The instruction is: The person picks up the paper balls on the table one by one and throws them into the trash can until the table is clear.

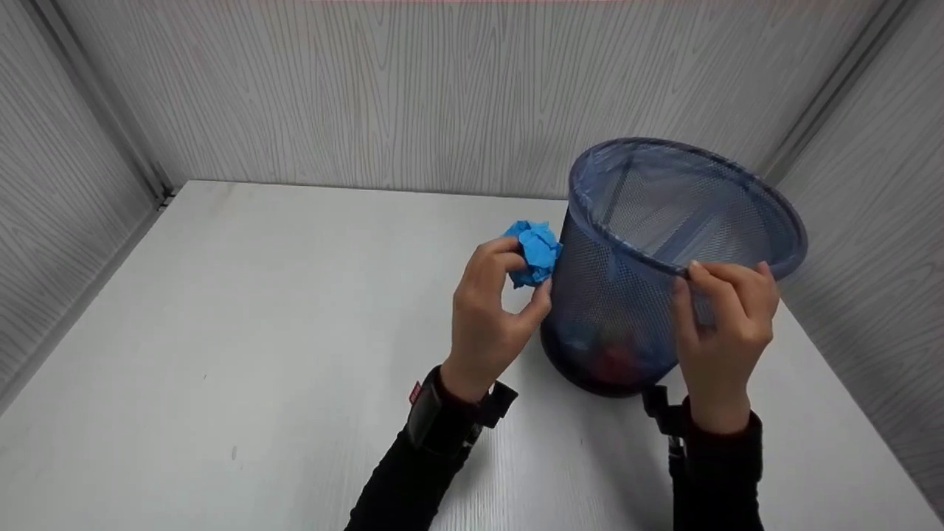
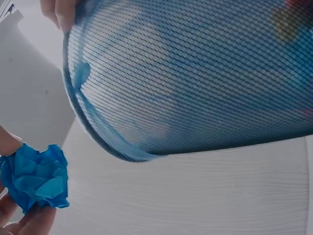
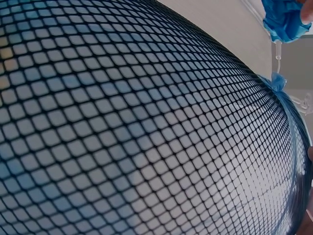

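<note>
A crumpled blue paper ball (image 1: 538, 253) is pinched between the thumb and fingers of my left hand (image 1: 488, 317), just left of the mesh wastebasket. In the left wrist view the same paper ball (image 2: 39, 178) hangs beyond the basket's rim. My right hand (image 1: 726, 324) grips the near right rim of the mesh wastebasket (image 1: 627, 295), which stands tilted and is lined with a translucent blue bag (image 1: 590, 184). Through the mesh, reddish and bluish contents show blurred near the bottom. The right wrist view is mostly filled by the basket's mesh (image 3: 146, 122).
The white tabletop (image 1: 258, 310) spreads under the basket and to its left. A grey wood-grain panel (image 1: 442, 96) stands along the back, with side panels at left (image 1: 59, 184) and right (image 1: 870, 184).
</note>
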`<act>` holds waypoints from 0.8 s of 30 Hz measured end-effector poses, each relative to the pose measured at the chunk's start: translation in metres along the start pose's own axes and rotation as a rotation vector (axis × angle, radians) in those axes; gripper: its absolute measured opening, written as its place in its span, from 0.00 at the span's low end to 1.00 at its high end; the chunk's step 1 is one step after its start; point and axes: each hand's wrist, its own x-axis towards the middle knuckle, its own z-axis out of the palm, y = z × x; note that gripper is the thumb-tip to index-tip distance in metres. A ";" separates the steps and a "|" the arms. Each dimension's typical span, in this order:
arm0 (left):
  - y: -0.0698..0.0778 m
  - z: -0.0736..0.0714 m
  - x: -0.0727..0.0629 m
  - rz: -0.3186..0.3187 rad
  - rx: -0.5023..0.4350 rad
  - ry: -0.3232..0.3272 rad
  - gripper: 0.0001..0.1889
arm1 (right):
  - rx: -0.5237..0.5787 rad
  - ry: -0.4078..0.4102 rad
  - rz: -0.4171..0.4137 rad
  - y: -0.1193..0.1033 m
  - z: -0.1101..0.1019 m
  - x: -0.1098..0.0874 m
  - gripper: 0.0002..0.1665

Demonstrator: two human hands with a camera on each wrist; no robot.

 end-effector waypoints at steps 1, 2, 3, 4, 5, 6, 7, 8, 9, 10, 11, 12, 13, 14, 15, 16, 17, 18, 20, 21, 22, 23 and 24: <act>0.003 0.001 0.000 0.018 -0.019 0.010 0.14 | -0.004 0.001 0.000 0.000 -0.001 0.000 0.16; 0.006 0.003 0.001 0.036 -0.040 0.020 0.15 | -0.010 0.000 0.001 0.001 -0.002 0.000 0.16; 0.008 0.004 0.003 0.054 -0.058 0.028 0.16 | -0.012 0.002 0.001 0.001 -0.003 0.000 0.16; 0.011 0.006 0.005 0.072 -0.074 0.034 0.16 | -0.013 0.002 0.002 0.001 -0.003 0.000 0.16; 0.013 0.009 0.008 0.090 -0.091 0.039 0.17 | -0.014 0.002 0.001 0.001 -0.003 0.000 0.16; 0.015 0.012 0.012 0.111 -0.105 0.042 0.18 | -0.014 0.002 -0.001 0.001 -0.003 0.000 0.17; 0.018 0.015 0.017 0.132 -0.117 0.043 0.19 | -0.014 0.001 -0.001 0.001 -0.003 0.000 0.17; 0.020 0.019 0.023 0.152 -0.126 0.040 0.19 | -0.016 -0.001 -0.003 0.001 -0.003 0.000 0.17; 0.021 0.023 0.028 0.173 -0.133 0.033 0.19 | -0.015 -0.002 -0.007 0.001 -0.002 0.000 0.17; 0.023 0.027 0.034 0.193 -0.139 0.024 0.19 | -0.017 -0.005 -0.010 0.001 -0.002 0.000 0.17; 0.024 0.032 0.039 0.209 -0.145 0.011 0.18 | -0.020 -0.009 -0.013 0.001 -0.001 0.000 0.18; 0.024 0.038 0.044 0.219 -0.152 -0.004 0.17 | -0.018 -0.012 -0.016 0.001 0.000 -0.001 0.17; 0.024 0.043 0.049 0.220 -0.158 -0.027 0.16 | -0.018 -0.016 -0.020 0.001 0.001 -0.001 0.17; 0.024 0.047 0.053 0.214 -0.161 -0.062 0.14 | -0.019 -0.021 -0.023 0.001 0.001 -0.002 0.17; 0.023 0.051 0.056 0.199 -0.156 -0.103 0.14 | -0.014 -0.025 -0.024 0.001 0.002 -0.002 0.16; 0.023 0.054 0.058 0.180 -0.144 -0.153 0.13 | -0.012 -0.028 -0.024 0.000 0.003 -0.003 0.15; 0.022 0.057 0.059 0.160 -0.131 -0.207 0.13 | -0.009 -0.030 -0.025 0.000 0.003 -0.003 0.14; 0.021 0.059 0.060 0.145 -0.107 -0.261 0.14 | -0.004 -0.030 -0.025 0.000 0.004 -0.004 0.14; 0.019 0.060 0.058 0.135 -0.043 -0.366 0.16 | -0.002 -0.029 -0.026 -0.001 0.005 -0.004 0.13; 0.018 0.060 0.057 0.137 -0.009 -0.405 0.17 | -0.002 -0.027 -0.027 -0.001 0.005 -0.004 0.13; 0.017 0.059 0.055 0.146 0.016 -0.432 0.17 | -0.003 -0.026 -0.028 -0.001 0.005 -0.004 0.13; 0.016 0.057 0.052 0.158 0.036 -0.448 0.17 | -0.005 -0.026 -0.031 -0.001 0.005 -0.004 0.14; 0.015 0.055 0.050 0.174 0.054 -0.455 0.17 | -0.006 -0.026 -0.033 -0.001 0.005 -0.003 0.14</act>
